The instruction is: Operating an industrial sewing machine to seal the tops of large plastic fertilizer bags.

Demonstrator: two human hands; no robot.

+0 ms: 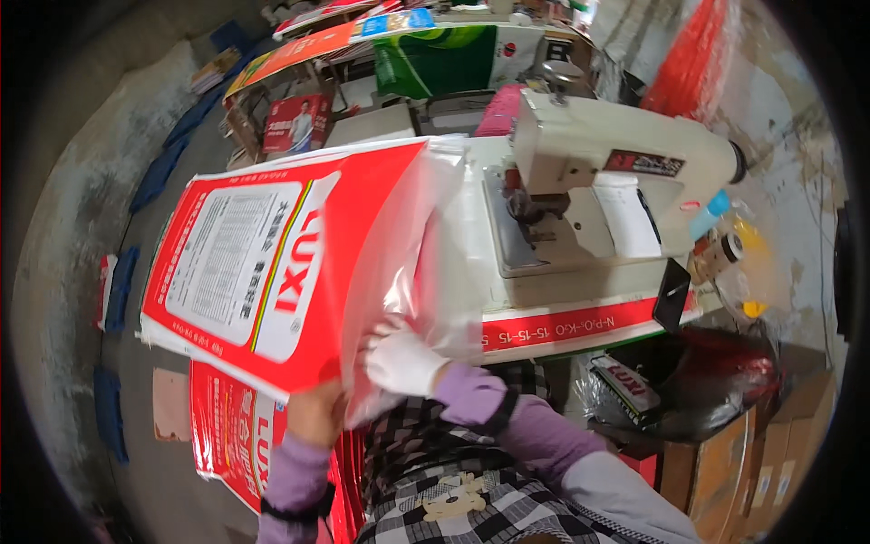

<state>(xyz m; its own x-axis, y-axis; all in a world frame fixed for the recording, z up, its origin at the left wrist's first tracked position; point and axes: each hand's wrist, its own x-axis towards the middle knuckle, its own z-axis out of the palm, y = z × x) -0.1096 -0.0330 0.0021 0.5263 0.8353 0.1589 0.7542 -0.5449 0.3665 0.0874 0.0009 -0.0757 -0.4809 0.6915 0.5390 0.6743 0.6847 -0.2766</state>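
Checked apron [517,508] lies nearest — right hand [399,359] clutches clear plastic [391,263], left hand [317,413] touches red sack [246,263] — grip hidden.

Glossy plastic liner [396,283], smooth sack [263,263], apparently cloth glove [403,363]

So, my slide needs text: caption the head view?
White-gloved right hand on translucent plastic, red-printed sack and sewing machine alongside.

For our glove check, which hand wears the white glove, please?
The right hand, gloved, at the clear plastic film; the left hand shows bare skin.
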